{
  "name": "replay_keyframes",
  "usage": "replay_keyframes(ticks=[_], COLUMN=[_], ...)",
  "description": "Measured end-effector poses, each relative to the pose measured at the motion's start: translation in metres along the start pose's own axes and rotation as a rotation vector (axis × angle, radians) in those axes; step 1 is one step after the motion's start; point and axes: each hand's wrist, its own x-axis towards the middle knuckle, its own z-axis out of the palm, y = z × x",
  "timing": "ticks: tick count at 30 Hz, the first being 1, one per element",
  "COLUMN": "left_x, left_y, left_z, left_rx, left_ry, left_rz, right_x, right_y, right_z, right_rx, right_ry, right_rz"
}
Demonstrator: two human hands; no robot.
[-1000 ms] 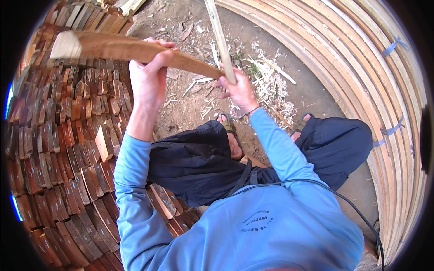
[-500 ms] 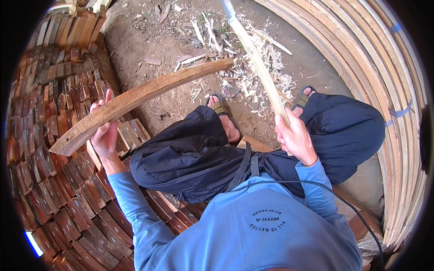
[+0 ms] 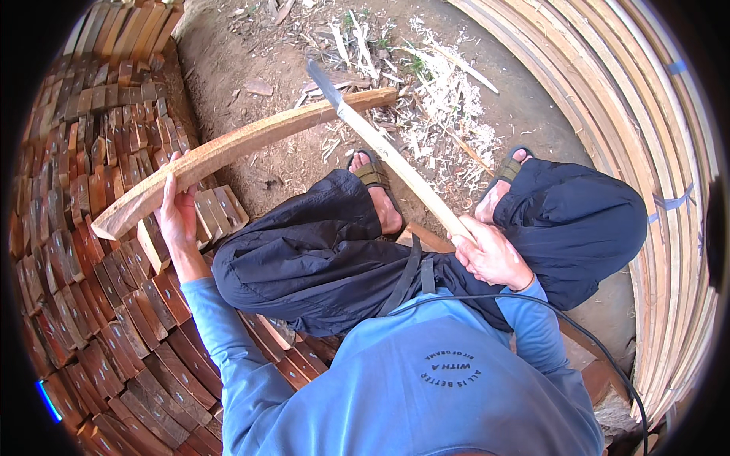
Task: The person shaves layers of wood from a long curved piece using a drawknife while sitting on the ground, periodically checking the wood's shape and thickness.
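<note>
Around the near left end of a brown wooden plank [image 3: 243, 143], my left hand [image 3: 178, 209] is closed, with the fingers on its far side. The plank slants up and away to the right, its far end over the ground. My right hand [image 3: 494, 251] grips the lower end of a long-handled knife [image 3: 403, 173] with a pale wooden handle and a grey metal blade. The blade overlaps the plank near its far end in view; whether it touches the wood I cannot tell.
Stacks of short reddish-brown wood pieces [image 3: 144, 334] fill the left side. Long pale strips [image 3: 608, 99] tied with blue bands curve along the right. Wood shavings [image 3: 449, 106] lie on the dirt floor [image 3: 228, 91] beyond my sandalled feet. A black cable [image 3: 578, 328] crosses my right sleeve.
The knife has swung left and its blade has come across the plank's far part. The plank has rolled a little in my left hand, and its near end sits slightly higher.
</note>
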Motion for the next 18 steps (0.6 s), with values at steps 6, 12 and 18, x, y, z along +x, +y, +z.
replay_keyframes(ticks=[6, 12, 18], left_x=[0.008, 0.01, 0.011], left_y=[-0.009, -0.009, -0.004], left_z=[-0.007, -0.004, 0.016], left_rx=[0.112, 0.161, 0.203], left_ry=[0.149, 0.172, 0.192], left_rz=[0.036, 0.051, 0.118], right_x=[-0.008, -0.017, -0.03], right_y=[-0.005, -0.013, -0.027], right_z=[0.0, -0.001, -0.005], right_rx=[-0.057, 0.014, 0.084], right_ry=[-0.036, -0.103, -0.175], right_rz=[0.099, 0.139, 0.175])
